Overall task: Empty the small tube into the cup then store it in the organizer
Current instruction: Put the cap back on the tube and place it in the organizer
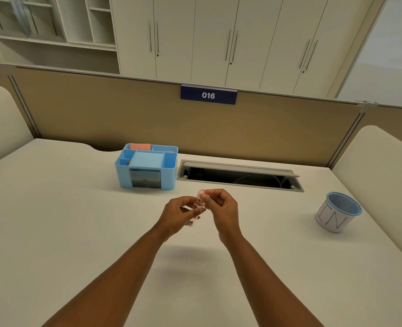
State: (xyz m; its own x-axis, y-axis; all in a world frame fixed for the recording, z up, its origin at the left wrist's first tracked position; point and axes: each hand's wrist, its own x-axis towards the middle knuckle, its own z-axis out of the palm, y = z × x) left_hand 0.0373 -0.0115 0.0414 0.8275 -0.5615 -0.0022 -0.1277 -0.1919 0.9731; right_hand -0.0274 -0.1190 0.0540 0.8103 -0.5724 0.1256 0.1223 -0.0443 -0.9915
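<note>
Two bare forearms are seen reaching up from the bottom of the frame and meeting just below the centre, above a pale desk (65, 232). A small clear tube (198, 204) with a pinkish cap is held between both hands there. The left hand (179, 214) is curled around the tube's lower body, fingers narrowed on it. The top of the tube is pinched by the thumb and forefinger of the right hand (223, 208), as if the cap is being worked loose; whether it is already free cannot be told.

The tube is held well apart from the cup (338, 212), which stands at the right edge of the frame, white with a blue rim. If the cap is pulled off here, the contents may be spilled on the desk before the cup is reached. The small cap may also be dropped.

Further back, left of centre, a light blue organizer (124, 171) is placed, with an open cable slot (240, 178) beside it.
</note>
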